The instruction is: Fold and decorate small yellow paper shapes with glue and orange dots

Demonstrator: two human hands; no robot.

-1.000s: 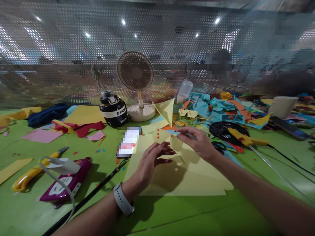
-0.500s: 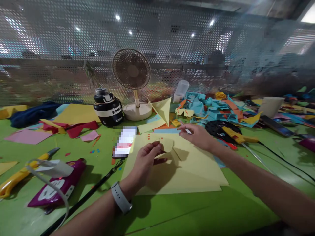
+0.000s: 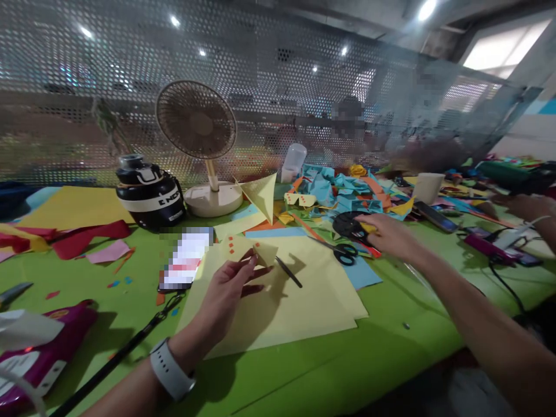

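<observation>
Yel. cutout (image 3: pixel 266 253), L hand (image 3: pixel 225 287), rt. edge free

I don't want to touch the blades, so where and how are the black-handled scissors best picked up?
I'd take the scissors by the black finger loops, coming from above and from the person's right. The loops lie toward that side and nearer the person, while the slim blades point left and away. The right hand is the closer one.

Table (image 3: pixel 304 365): green, slightly shiny
Perforated screen (image 3: pixel 260 63): grey, standing behind the table
Window (image 3: pixel 506 49): bright, at upper right
Ceiling lamp (image 3: pixel 427 10): white, left of the window
</observation>
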